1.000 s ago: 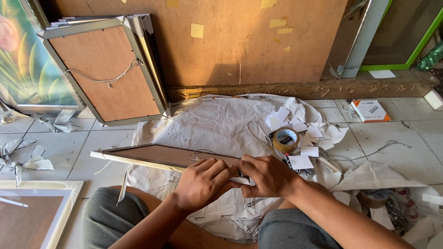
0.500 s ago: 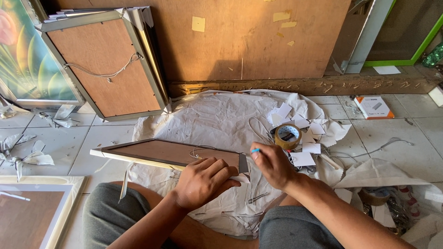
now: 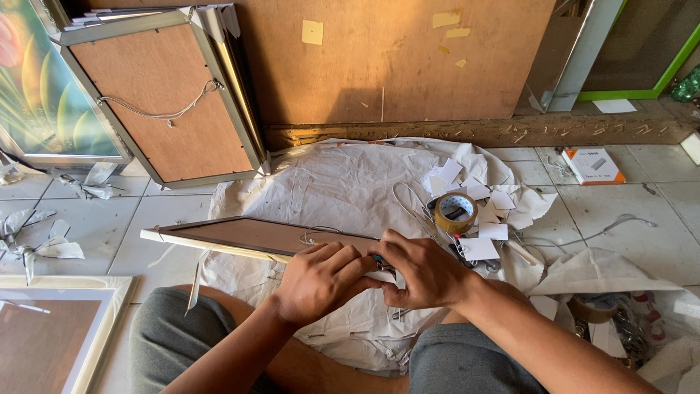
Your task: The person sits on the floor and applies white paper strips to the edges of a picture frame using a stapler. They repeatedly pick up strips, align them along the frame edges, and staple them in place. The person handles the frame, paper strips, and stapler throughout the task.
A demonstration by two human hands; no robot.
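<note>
A tiled floor [image 3: 642,241] lay under crumpled white paper [image 3: 343,182]. Across it rested a picture frame [image 3: 240,237], back up. The left hand [image 3: 321,281] and right hand [image 3: 426,270] clamped its near corner, fingers curled together; a tape roll [image 3: 456,212] sat near.

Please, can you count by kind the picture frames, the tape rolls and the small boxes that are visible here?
Picture frames: 4, namely the brown-backed frame under both hands, the frame with hanging cord leaning on the wall, the flower picture, the pale frame at bottom left.
Brown tape roll: 1
Orange and white small box: 1
Total: 6
</note>
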